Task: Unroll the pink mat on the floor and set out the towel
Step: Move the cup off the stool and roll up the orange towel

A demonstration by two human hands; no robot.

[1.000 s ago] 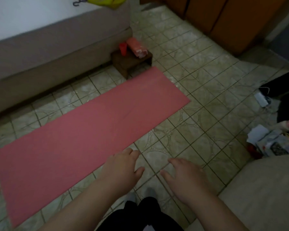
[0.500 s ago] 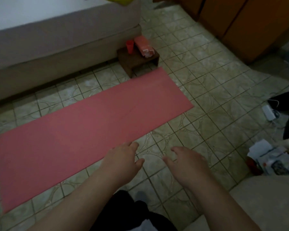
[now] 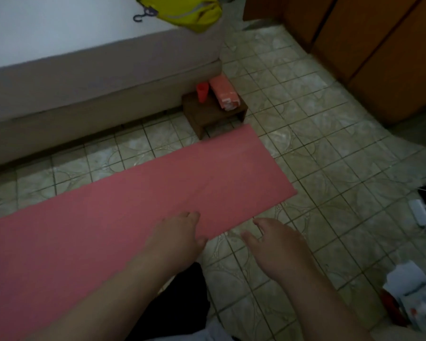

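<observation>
We count one pink mat (image 3: 123,217) across the frame's middle, two hands, left (image 3: 175,236) and right (image 3: 278,244), one stool (image 3: 207,114) above centre bearing one red cup (image 3: 202,92) and one rolled towel (image 3: 224,92), and one yellow bag (image 3: 190,11) at top.

One head-worn camera looks forward and down at the green-grey tiled floor (image 3: 317,156). Both bare forearms enter near the bottom edge.

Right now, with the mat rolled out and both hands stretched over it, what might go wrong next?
The pink mat's far corner ends right at the small wooden stool, so a tug could bump it and tip the red cup beside the folded towel. Neither the left hand nor the right hand holds anything; reaching for the towel means leaning across the mat, which may slide on the tiles.
</observation>
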